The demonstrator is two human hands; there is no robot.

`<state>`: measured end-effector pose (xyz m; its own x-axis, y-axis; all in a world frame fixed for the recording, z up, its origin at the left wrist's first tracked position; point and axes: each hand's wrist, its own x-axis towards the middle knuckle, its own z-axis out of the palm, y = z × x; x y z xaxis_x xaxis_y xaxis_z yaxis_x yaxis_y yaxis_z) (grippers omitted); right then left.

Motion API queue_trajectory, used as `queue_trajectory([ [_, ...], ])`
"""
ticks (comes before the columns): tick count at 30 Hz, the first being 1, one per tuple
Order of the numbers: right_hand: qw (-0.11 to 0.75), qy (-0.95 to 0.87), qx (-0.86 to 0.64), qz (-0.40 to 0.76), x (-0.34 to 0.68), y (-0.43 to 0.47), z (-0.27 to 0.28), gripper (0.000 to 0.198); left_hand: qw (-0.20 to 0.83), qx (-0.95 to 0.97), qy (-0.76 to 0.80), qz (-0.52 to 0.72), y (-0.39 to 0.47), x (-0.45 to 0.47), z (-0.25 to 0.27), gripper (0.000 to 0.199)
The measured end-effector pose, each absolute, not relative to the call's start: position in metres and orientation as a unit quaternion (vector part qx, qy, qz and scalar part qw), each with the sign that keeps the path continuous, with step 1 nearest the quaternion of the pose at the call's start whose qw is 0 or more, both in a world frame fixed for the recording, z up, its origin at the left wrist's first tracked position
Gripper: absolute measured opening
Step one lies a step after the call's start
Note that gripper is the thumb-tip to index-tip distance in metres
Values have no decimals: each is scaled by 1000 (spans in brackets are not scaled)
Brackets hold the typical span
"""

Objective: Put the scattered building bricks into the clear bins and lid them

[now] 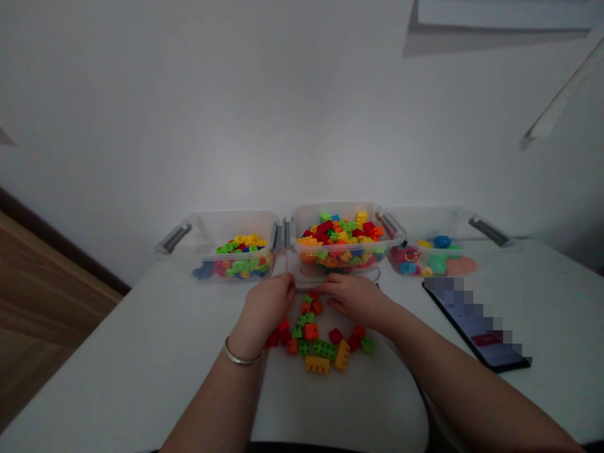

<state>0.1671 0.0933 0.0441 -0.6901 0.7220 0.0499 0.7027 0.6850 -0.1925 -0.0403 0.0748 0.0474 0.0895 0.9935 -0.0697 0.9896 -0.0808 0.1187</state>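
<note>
Several red, green, orange and yellow building blocks lie loose on the white table, among them a green block (324, 349) and a yellow block (318, 364). My right hand (356, 299) reaches in from the right, its index finger stretched to the small red block (314, 294) at the far end of the group. That finger seems to touch the block; the thumb is apart from it. On the left, my left hand (271, 303) is bent inward beside the same end of the group. Its fingertips are mostly hidden, and whether they hold anything does not show.
Behind my hands stand a clear bin (349, 253) full of blocks, a left bin (212, 221) with colourful pieces, and a right bin (438, 217) with a few toys. A phone (476, 327) lies on the table (141, 352) at right. A wall (264, 113) rises behind.
</note>
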Motion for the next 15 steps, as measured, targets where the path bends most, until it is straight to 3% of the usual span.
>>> queue_trajectory([
  [15, 15, -918, -396, 19, 161, 95, 35, 24, 64, 735, 675, 3, 75, -40, 48, 28],
])
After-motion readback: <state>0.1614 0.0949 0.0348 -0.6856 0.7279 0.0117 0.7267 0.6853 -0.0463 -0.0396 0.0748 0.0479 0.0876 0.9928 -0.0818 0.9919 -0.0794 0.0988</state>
